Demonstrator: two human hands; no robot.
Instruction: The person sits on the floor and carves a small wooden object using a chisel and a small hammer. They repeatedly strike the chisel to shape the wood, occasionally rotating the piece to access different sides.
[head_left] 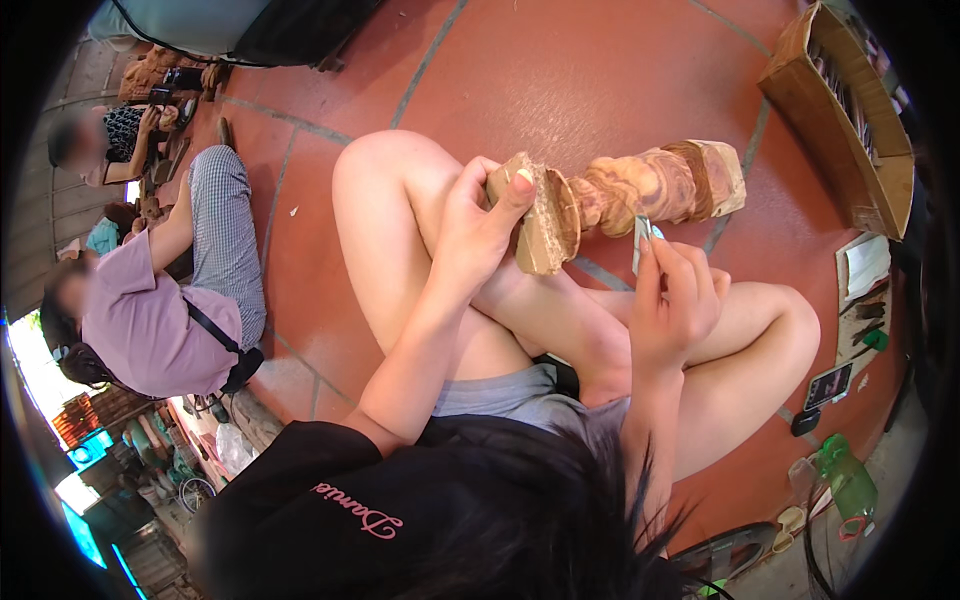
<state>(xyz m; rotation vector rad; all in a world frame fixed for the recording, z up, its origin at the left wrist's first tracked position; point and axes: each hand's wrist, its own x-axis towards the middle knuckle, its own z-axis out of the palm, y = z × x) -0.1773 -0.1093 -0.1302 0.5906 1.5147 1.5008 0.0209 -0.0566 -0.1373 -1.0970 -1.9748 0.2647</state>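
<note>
Around one squared end of a wood carving (pixel 660 188), the fingers (pixel 511 205) of the left hand (pixel 475 228) are closed in a firm grip, thumb laid along the top. The right hand (pixel 682 292) pinches a small flat strip (pixel 641 238), pale with a whitish edge, just beside the carving's near side; whether they touch I cannot tell. The gripped end is a blocky, tan base with rough, pitted faces. Next to it comes a rounded, rimmed disc, then a narrower ridged neck, then a swelling body with brown and cream grain swirling over smooth curves. A pale, angular block ends the piece. It lies tilted sideways above the crossed legs (pixel 395 235), its far end over the red tile floor (pixel 520 80). Farther right stands an open cardboard box (pixel 818 125).
</note>
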